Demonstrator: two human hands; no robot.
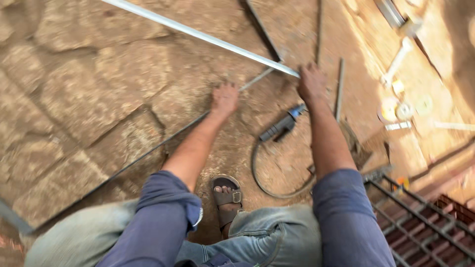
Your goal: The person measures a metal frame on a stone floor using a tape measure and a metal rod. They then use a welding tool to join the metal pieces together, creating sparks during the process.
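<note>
Hands are pressed down: left hand (224, 99) closed on thin dark rod (148, 151), right hand (310, 83) on pale metal bar (198, 34) end (grip unclear, blurred), w/ angle grinder (282, 126) nearby.

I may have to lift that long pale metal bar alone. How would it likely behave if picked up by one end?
The pale metal bar looks stiff, but it runs long past the right hand at its end, so the far end would probably sag and swing. It looks thin, so likely light. Its smooth surface could slip in a grip.
</note>
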